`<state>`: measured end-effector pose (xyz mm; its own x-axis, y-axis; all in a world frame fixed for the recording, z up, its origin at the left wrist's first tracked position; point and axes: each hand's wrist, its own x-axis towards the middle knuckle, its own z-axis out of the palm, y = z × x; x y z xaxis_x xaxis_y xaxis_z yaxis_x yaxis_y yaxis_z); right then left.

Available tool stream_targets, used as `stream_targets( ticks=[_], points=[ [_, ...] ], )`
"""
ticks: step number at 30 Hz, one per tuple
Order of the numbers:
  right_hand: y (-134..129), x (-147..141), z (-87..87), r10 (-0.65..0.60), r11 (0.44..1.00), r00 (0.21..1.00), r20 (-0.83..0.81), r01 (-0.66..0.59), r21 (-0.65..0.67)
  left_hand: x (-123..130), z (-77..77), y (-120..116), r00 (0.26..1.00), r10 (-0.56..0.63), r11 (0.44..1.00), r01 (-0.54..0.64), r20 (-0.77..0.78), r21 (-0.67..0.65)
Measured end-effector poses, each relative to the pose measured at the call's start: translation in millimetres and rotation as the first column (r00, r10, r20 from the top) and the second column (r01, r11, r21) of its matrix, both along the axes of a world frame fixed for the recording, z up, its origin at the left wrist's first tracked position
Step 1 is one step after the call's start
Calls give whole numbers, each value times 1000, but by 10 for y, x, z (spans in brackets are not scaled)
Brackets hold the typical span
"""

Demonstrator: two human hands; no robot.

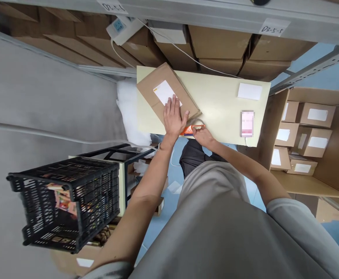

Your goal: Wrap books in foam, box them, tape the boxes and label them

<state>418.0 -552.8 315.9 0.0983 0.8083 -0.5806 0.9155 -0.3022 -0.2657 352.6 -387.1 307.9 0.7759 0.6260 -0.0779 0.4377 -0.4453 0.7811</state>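
Observation:
A closed cardboard box (154,82) with a white label (164,92) lies turned at an angle on the left part of the pale table (218,102). My left hand (173,118) rests flat on the box, its fingertips over the label's lower edge and its fingers spread. Just right of it, at the table's front edge, my right hand (203,135) has its fingers closed round an orange tape dispenser (189,129). The dispenser lies against the box's near corner, partly hidden by both hands.
On the table's right are a phone (247,124) with a cable and a white paper stack (249,91). A large carton (306,186) with labelled boxes stands right. A black crate (96,186) is at lower left. Shelved boxes (218,42) line the back.

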Motion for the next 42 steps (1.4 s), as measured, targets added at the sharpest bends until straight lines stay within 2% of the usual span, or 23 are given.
stream_targets(
  ticks=[4,8,11,14,17,20,22,24,26,30,38,42],
  points=[
    [-144,82,-86,-9,1000,1000,-10,9,5,-23,-88,39,995,-57,991,65,-77,117],
    [-238,22,-130,-27,999,999,-41,28,20,-40,-154,62,981,-87,966,125,-173,227],
    [-362,-69,-109,-56,998,996,-68,56,8,-43,-185,29,979,-85,960,130,-184,249],
    [-597,-65,-52,-69,998,994,-81,69,-7,-27,-210,-67,982,-71,962,114,-176,249],
    [-948,169,15,-91,994,996,-6,90,-60,-5,-230,-157,982,-80,962,121,-170,243],
    [-1297,595,82,-91,987,992,83,101,-126,4,-248,-181,982,-96,961,134,-165,242],
    [-1412,883,114,-75,990,987,139,91,-108,4,-263,-170,982,-102,960,139,-159,244],
    [-1384,1113,119,-55,995,983,176,70,-77,2,-279,-156,982,-109,958,145,-152,248],
    [-1242,1273,92,-51,996,980,190,63,-56,-4,-286,-145,982,-118,955,154,-150,254],
    [-931,1434,-17,-48,998,983,178,53,-26,-43,-251,-127,974,-164,949,199,-154,245],
    [-855,1386,-228,12,1000,986,166,-9,-20,-171,-155,5,936,-300,913,337,-182,231],
    [-796,1308,-241,45,999,977,207,-39,-32,-160,-159,5,939,-298,915,332,-169,229]
  ],
)
